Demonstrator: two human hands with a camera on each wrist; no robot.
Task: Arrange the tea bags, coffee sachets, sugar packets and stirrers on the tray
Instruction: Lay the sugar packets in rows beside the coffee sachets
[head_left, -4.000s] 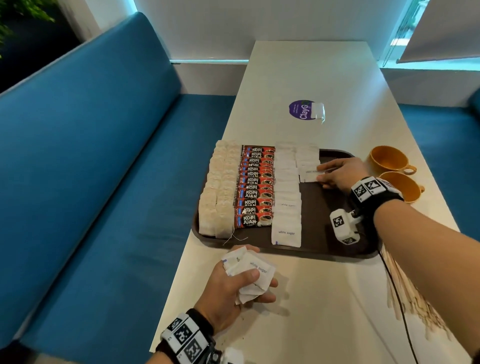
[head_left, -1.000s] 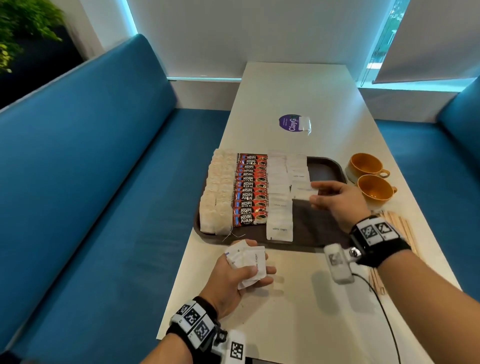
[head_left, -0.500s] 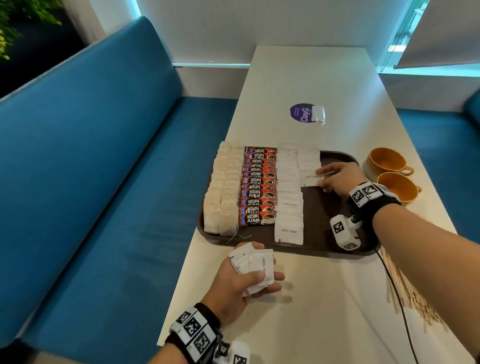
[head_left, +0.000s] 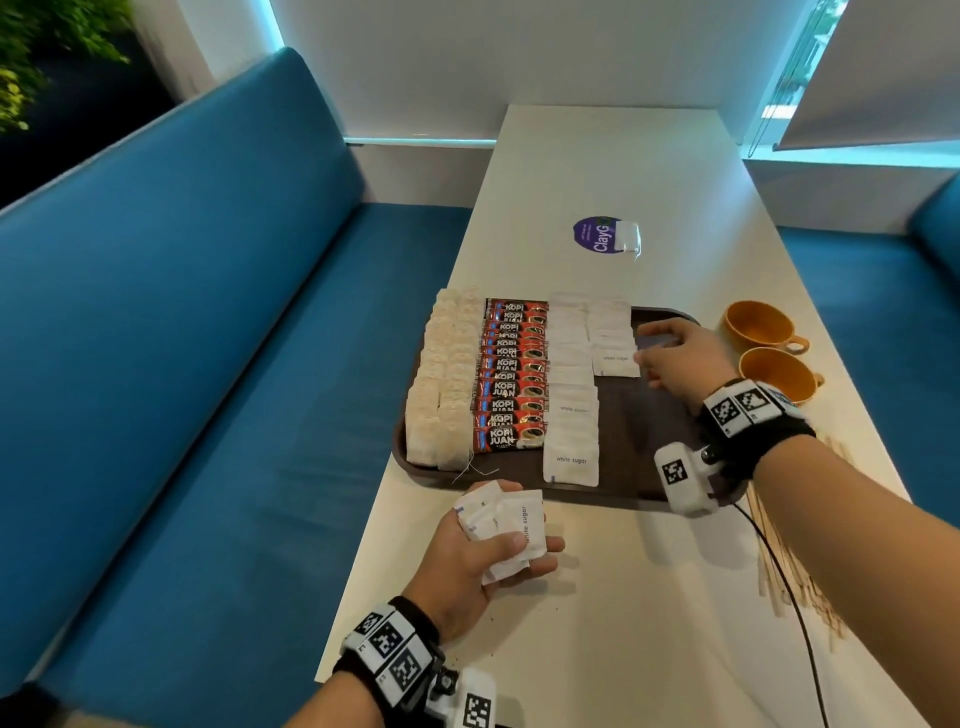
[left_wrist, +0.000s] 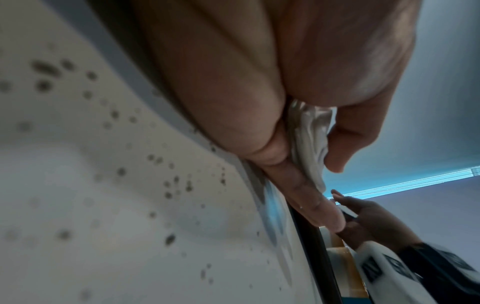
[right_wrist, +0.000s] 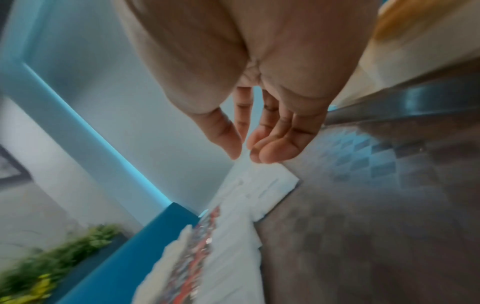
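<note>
On the dark brown tray (head_left: 649, 415) lie, from left to right, a column of tea bags (head_left: 441, 384), a column of red coffee sachets (head_left: 511, 374), a full column of white sugar packets (head_left: 571, 395) and a shorter second column (head_left: 610, 332). My right hand (head_left: 647, 348) hovers at the right edge of that column's nearest packet (head_left: 615, 361). Its fingers are relaxed and slightly apart in the right wrist view (right_wrist: 244, 154), just above the packet (right_wrist: 267, 185). On the table in front of the tray, my left hand (head_left: 519, 545) grips a bunch of sugar packets (head_left: 511, 525) (left_wrist: 309, 133). Wooden stirrers (head_left: 795, 582) lie on the table to the right.
Two orange cups (head_left: 758, 325) (head_left: 776, 374) stand right of the tray. A purple sticker (head_left: 597, 235) is on the far table. A blue sofa (head_left: 182, 364) runs along the table's left edge. A cable hangs from my right wrist across the stirrers.
My right hand carried a sugar packet to the second column, laid it down and loosened its fingers. The left hand stayed put with its bunch.
</note>
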